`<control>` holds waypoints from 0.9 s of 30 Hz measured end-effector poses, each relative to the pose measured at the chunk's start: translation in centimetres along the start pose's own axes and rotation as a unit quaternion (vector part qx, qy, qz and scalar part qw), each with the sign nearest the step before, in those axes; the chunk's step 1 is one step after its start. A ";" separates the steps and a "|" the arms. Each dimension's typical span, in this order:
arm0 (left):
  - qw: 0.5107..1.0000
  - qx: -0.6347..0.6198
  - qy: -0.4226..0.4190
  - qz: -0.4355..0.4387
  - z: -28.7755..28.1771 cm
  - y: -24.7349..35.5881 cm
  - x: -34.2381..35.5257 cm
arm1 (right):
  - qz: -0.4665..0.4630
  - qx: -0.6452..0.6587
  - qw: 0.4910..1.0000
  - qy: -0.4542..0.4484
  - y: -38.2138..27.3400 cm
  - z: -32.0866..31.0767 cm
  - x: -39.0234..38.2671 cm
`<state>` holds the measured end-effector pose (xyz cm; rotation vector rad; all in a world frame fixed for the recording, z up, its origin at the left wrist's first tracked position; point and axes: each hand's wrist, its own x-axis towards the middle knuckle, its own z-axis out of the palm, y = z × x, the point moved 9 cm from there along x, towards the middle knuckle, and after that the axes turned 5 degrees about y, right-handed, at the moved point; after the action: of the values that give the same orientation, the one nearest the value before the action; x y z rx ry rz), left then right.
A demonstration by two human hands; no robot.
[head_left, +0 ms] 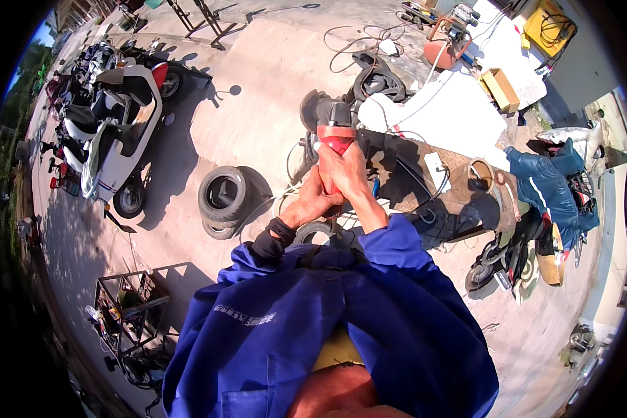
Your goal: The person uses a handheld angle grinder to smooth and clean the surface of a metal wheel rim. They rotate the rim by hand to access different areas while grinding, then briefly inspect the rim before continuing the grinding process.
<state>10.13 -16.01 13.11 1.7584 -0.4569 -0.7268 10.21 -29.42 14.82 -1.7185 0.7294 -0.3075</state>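
Both my hands are closed around a red angle grinder [337, 134], held out in front of my chest. Its dark head and round disc point away from me, toward the far left. My right hand [348, 171] grips the body farther forward, just behind the head. Lower down, my left hand [312, 202] wraps the rear of the tool, nearer to me. A black cuff [274, 240] covers my left wrist. Below and to the right of the grinder is a low brown workbench [460, 195] with cables and dark parts on it. What the disc may be touching cannot be made out.
Stacked tyres [223, 196] stand to the left, and white scooters [129, 132] are parked beyond them. A metal frame [129, 306] holds clutter at the near left. Far right are a red compressor [444, 52], a yellow machine [547, 31] and loose cables. A blue-covered scooter [550, 188] stands right.
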 end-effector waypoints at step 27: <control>0.998 -0.047 -0.011 -0.027 0.3 3.0 2.5 | -0.002 0.031 0.999 0.017 -0.7 -0.5 3.7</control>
<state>11.96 -18.69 15.31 1.6802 -0.3857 -0.7943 12.96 -32.01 15.03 -1.6600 0.7355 -0.3591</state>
